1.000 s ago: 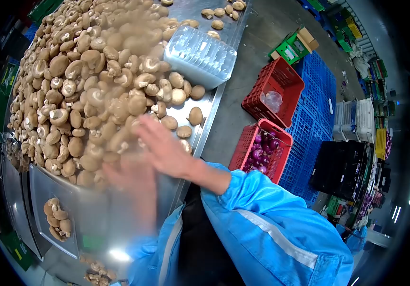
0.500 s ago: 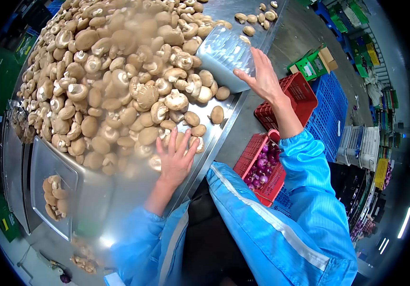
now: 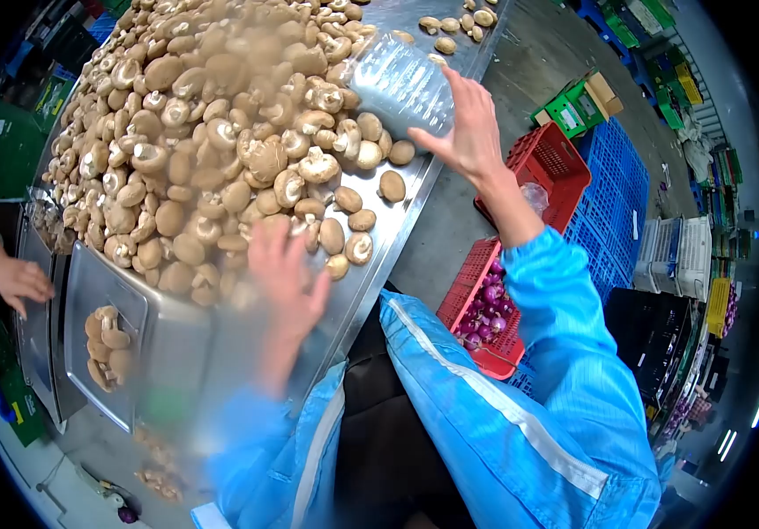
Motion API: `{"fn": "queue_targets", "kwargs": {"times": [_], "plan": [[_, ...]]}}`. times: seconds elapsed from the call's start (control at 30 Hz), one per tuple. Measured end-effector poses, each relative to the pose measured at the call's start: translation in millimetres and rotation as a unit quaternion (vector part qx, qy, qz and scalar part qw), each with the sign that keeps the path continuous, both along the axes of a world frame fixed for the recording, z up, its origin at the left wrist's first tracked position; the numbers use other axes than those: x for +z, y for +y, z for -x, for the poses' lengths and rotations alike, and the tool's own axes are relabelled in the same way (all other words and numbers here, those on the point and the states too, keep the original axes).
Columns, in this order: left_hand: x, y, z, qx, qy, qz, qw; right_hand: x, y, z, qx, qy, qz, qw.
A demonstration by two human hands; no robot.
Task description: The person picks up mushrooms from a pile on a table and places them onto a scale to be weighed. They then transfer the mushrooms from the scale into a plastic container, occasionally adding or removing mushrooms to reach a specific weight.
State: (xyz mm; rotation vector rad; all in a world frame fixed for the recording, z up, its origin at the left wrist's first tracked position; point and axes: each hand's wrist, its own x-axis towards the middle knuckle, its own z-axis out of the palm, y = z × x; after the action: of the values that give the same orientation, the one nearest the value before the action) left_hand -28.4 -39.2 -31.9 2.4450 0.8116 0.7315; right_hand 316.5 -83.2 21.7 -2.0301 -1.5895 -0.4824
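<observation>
My left hand [image 3: 284, 278], blurred by motion, hovers over the near edge of a big heap of brown mushrooms [image 3: 190, 159]. Its fingers are apart, and I see nothing held in them. My right hand [image 3: 472, 128] has its thumb and fingers around the near end of a clear plastic tray [image 3: 397, 84]. That tray lies tilted against the right side of the heap, on the metal table [image 3: 379, 242]. A few loose mushrooms [image 3: 392, 185] rest on the metal between my hands.
At the left, a clear tray holds several mushrooms [image 3: 108, 348]. Another person's hand [image 3: 22, 280] is beyond it. Below the table's right edge stand a red crate of purple onions [image 3: 485, 309], another red crate [image 3: 564, 172] and blue pallets [image 3: 613, 203].
My left hand has moved left and up over the mushrooms and blurred. My right hand stays at the tray. Another person's hand has come into view at the left. The whole view has shifted slightly.
</observation>
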Motion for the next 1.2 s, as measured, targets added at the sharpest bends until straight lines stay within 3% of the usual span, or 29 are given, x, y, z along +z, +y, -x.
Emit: {"fn": "queue_targets", "kwargs": {"times": [0.03,0.07,0.1,0.13,0.17,0.2,0.23,0.27,0.33,0.37,0.4,0.43,0.5,0.53,0.57,0.63,0.77,0.8,0.87,0.93,0.97,1.07,1.13,1.2], "plan": [[16,3,11,0.040,0.004,0.009,0.999,10,-7,23,0.025,0.073,0.018,0.997],[23,9,21,0.054,-0.064,0.017,0.996,15,-14,48,0.050,0.148,0.036,0.987],[30,13,29,0.064,-0.129,0.023,0.989,14,-20,68,0.150,0.224,0.058,0.961],[50,8,34,0.090,-0.174,0.130,0.972,18,-34,103,0.183,0.411,0.161,0.878],[64,2,38,0.114,-0.218,0.233,0.941,33,-45,131,0.220,0.488,0.273,0.799],[65,1,42,0.114,-0.257,0.221,0.934,21,-53,151,0.293,0.591,0.329,0.676],[65,3,57,0.049,-0.184,0.208,0.960,-4,-60,169,0.369,0.603,0.320,0.630],[62,8,81,-0.015,-0.109,0.192,0.975,-4,-65,186,0.390,0.716,0.352,0.459],[56,5,115,-0.016,-0.038,0.331,0.943,-28,-79,202,0.321,0.814,0.377,0.302],[49,-1,127,0.048,-0.044,0.477,0.877,-37,-84,209,0.281,0.851,0.385,0.219],[41,-8,138,0.110,-0.049,0.609,0.784,-37,-91,216,0.209,0.867,0.372,0.256],[33,-19,144,0.156,-0.033,0.618,0.770,-38,-98,216,0.166,0.868,0.383,0.270],[4,-42,177,0.142,-0.070,0.639,0.753,-44,-110,209,0.079,0.861,0.404,0.298],[1,-53,183,0.169,-0.082,0.663,0.724,-43,-116,214,0.054,0.816,0.439,0.372],[1,-66,184,0.195,-0.093,0.686,0.694,-36,-120,218,0.032,0.779,0.470,0.414],[6,-78,173,0.237,-0.111,0.737,0.623,-19,-129,234,0.087,0.685,0.483,0.539],[15,-68,155,0.236,-0.143,0.833,0.480,-34,-129,245,0.098,0.454,0.409,0.785],[11,-61,150,0.247,-0.141,0.842,0.458,-28,-120,239,0.068,0.490,0.419,0.762],[-3,-46,140,0.233,-0.147,0.874,0.399,-40,-111,224,0.058,0.468,0.395,0.788],[-11,-33,118,0.220,-0.154,0.869,0.416,-59,-103,203,0.041,0.475,0.347,0.808],[-15,-24,104,0.212,-0.158,0.866,0.425,-57,-90,192,0.006,0.513,0.375,0.772],[-27,3,66,0.251,-0.179,0.784,0.538,-43,-57,184,-0.049,0.582,0.331,0.742],[-31,20,50,0.266,-0.197,0.753,0.569,-46,-35,184,-0.066,0.625,0.296,0.719],[-34,31,34,0.280,-0.228,0.724,0.587,-51,-11,180,-0.048,0.592,0.231,0.771]]}}
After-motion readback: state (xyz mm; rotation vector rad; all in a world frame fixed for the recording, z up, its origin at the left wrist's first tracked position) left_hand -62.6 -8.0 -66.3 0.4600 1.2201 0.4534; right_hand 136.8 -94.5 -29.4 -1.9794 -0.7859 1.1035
